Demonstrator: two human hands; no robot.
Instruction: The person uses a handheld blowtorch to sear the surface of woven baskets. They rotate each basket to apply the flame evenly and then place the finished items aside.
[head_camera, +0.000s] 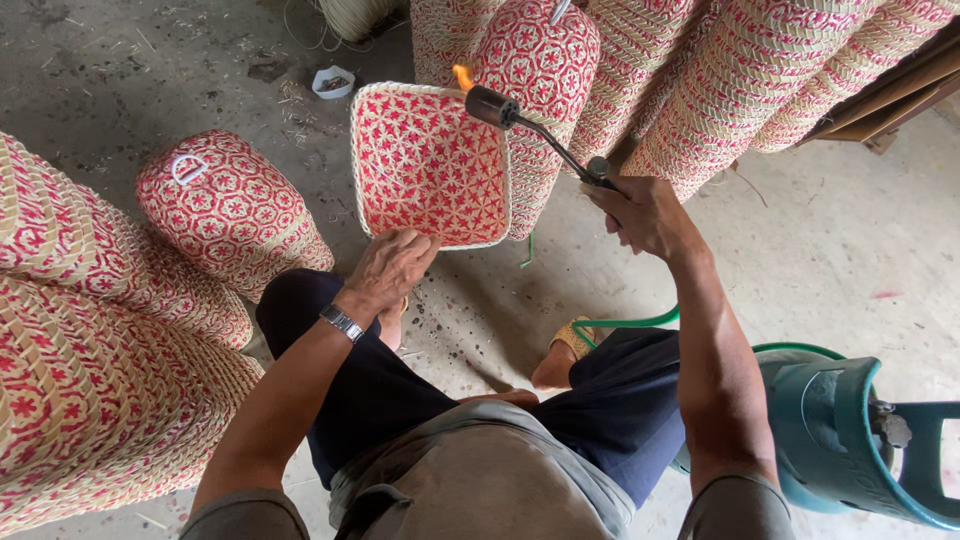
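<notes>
A basket-weaving workshop. Stacks of red-and-cream woven baskets (700, 70) rise just beyond the right hand (645, 215), and more baskets (90, 340) pile up left of the left hand (390, 268). The concrete floor (820, 250) under both hands is stained and strewn with straw scraps. A green gas cylinder (850, 440) stands behind the right hand, feeding a lit torch (500, 108).

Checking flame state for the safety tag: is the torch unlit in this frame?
No: an orange flame burns at the nozzle of the torch, which the right hand holds at the rim of the red woven basket.
</notes>
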